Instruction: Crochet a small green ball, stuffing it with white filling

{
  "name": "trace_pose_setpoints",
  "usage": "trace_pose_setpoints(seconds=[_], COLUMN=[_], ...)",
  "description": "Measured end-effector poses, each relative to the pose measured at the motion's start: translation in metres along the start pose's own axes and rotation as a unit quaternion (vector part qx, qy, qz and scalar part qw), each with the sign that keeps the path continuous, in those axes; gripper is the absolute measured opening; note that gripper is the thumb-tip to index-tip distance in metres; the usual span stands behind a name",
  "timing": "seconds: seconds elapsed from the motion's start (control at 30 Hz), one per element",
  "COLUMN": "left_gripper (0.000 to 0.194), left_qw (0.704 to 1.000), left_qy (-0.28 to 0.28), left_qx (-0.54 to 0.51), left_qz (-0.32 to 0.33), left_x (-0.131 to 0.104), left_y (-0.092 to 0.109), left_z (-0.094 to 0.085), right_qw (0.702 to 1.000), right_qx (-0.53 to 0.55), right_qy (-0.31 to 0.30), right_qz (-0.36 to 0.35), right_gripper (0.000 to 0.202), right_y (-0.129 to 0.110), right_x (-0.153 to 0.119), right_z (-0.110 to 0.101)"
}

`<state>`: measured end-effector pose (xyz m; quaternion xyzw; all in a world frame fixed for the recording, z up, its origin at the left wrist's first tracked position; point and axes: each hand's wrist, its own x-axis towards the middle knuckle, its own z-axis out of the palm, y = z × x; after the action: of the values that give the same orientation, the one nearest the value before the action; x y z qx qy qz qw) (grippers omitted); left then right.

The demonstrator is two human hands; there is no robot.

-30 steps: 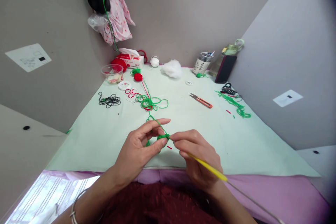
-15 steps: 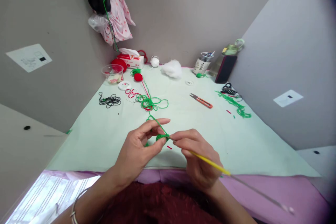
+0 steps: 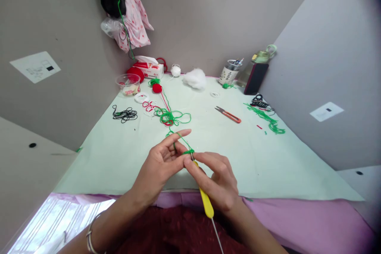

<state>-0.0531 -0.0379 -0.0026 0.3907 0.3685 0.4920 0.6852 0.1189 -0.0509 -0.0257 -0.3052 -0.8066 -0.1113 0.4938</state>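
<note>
A small piece of green crochet work [image 3: 188,152] is pinched between the thumb and fingers of my left hand [image 3: 162,164], whose index finger is stretched out with green yarn running over it. My right hand [image 3: 218,178] grips a crochet hook [image 3: 206,202] with a yellow handle; its metal tip is at the green work and its thin rear shaft points down toward me. The fingertips of both hands meet at the work. From there the yarn leads up to a loose green tangle [image 3: 169,117] on the table.
Orange thread snips [image 3: 228,114] lie right of centre, green yarn scraps [image 3: 264,117] and black scissors [image 3: 258,101] farther right. Black cord [image 3: 125,114] lies left. Behind are a plastic tub [image 3: 128,84], tissue box [image 3: 151,69], white stuffing [image 3: 195,79], pen holder [image 3: 229,73] and phone [image 3: 256,79].
The hook has swung from pointing down-right to nearly straight toward me. My right hand has turned and shifted slightly left, and my left index finger is a little higher.
</note>
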Motion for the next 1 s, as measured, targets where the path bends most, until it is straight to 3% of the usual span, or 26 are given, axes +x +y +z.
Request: trace_pose_setpoints(seconds=[0.1, 0.17, 0.27, 0.33, 0.4, 0.6, 0.73, 0.8, 0.93, 1.0], left_gripper=[0.052, 0.05, 0.046, 0.044, 0.042, 0.036, 0.042, 0.045, 0.044, 0.044], left_qw=[0.993, 0.991, 0.996, 0.998, 0.999, 0.991, 0.992, 0.996, 0.997, 0.992], left_qy=[-0.041, -0.052, -0.048, -0.049, -0.041, -0.024, -0.042, -0.058, -0.048, -0.045], left_qx=[-0.08, -0.091, -0.066, -0.047, -0.024, 0.12, 0.114, 0.056, -0.056, -0.107], left_qz=[-0.078, -0.089, -0.043, -0.015, 0.0, 0.056, 0.046, 0.024, -0.002, -0.043], left_x=[0.003, 0.005, 0.006, 0.006, 0.006, 0.002, -0.001, -0.001, 0.0, 0.001], left_y=[0.001, 0.004, 0.007, 0.007, 0.008, 0.013, 0.012, 0.008, -0.001, -0.003], left_z=[-0.003, -0.004, -0.004, -0.004, -0.005, -0.013, -0.01, -0.005, 0.006, 0.01], right_qw=[0.993, 0.966, 0.872, 0.804, 0.773, 0.838, 0.803, 0.811, 0.944, 0.978], right_qx=[0.101, 0.211, 0.38, 0.464, 0.494, 0.419, 0.471, 0.461, 0.225, 0.133], right_qy=[0.014, 0.052, 0.106, 0.123, 0.121, 0.126, 0.095, 0.086, 0.079, 0.071], right_qz=[0.054, 0.143, 0.29, 0.351, 0.38, 0.327, 0.353, 0.349, 0.228, 0.147], right_gripper=[0.042, 0.036, 0.023, 0.02, 0.019, 0.021, 0.021, 0.021, 0.029, 0.04], right_y=[0.002, 0.003, 0.004, 0.005, 0.005, 0.003, 0.003, 0.002, -0.001, -0.001], right_x=[0.001, 0.004, 0.013, 0.017, 0.017, 0.01, 0.012, 0.013, 0.005, 0.001], right_z=[0.001, 0.0, 0.001, 0.003, 0.004, -0.002, -0.002, 0.002, 0.008, 0.007])
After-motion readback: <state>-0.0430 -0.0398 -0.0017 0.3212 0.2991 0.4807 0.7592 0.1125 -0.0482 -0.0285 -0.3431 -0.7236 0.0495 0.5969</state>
